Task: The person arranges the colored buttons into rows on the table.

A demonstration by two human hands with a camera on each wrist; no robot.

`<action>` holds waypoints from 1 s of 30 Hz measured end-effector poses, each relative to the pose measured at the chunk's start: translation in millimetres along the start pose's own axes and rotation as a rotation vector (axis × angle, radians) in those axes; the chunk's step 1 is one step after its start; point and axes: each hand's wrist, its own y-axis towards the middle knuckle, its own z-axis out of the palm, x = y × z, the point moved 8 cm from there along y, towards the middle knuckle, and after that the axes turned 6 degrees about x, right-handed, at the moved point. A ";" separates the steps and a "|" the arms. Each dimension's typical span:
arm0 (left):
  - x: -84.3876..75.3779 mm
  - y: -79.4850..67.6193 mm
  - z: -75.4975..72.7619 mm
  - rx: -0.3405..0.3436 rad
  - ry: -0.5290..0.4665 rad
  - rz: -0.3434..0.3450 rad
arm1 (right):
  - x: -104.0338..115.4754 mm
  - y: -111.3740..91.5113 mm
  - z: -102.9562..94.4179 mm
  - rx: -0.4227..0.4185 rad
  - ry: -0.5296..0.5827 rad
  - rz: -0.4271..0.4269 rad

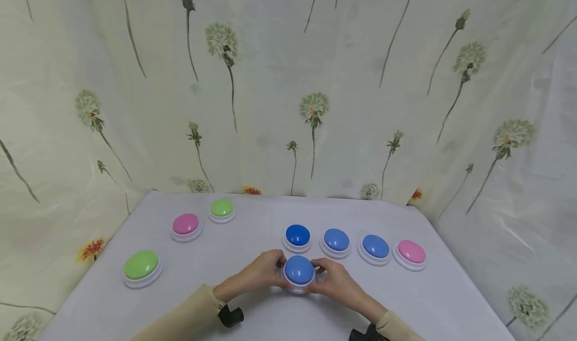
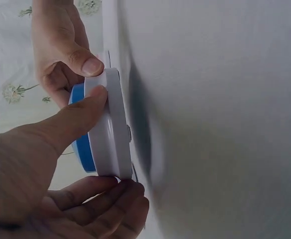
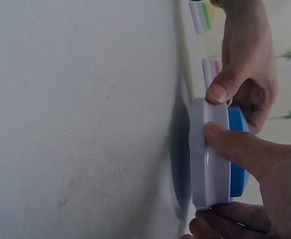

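Note:
Both hands hold one round push button (image 1: 299, 270) with a blue dome and a white base, near the table's front middle. My left hand (image 1: 265, 271) grips its left side, and my right hand (image 1: 337, 282) grips the right. In the left wrist view, the button (image 2: 108, 129) is seen edge-on, with a thumb (image 2: 88, 112) on its white rim and a shadow gap between base and cloth. The right wrist view shows the same lifted base (image 3: 210, 164), thumbs from both hands on its near side. Just behind it sits a darker blue button (image 1: 297, 235).
To the right stand two blue buttons (image 1: 336, 240) and a pink button (image 1: 411, 251). On the left are a large green button (image 1: 141, 265), a magenta button (image 1: 186, 224) and a smaller green one (image 1: 222, 208). A dandelion-print curtain (image 1: 270, 80) surrounds the white table (image 1: 252, 231).

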 end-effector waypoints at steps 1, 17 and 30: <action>0.3 0.3 1.5 0.003 0.003 -0.004 | -1.4 -0.4 0.9 0.004 0.005 0.000; 3.9 4.1 9.0 0.018 0.013 0.002 | -8.1 -1.2 5.3 0.021 0.016 0.014; 6.5 -7.5 3.8 0.069 -0.016 -0.065 | 0.7 1.2 6.2 0.007 -0.063 0.017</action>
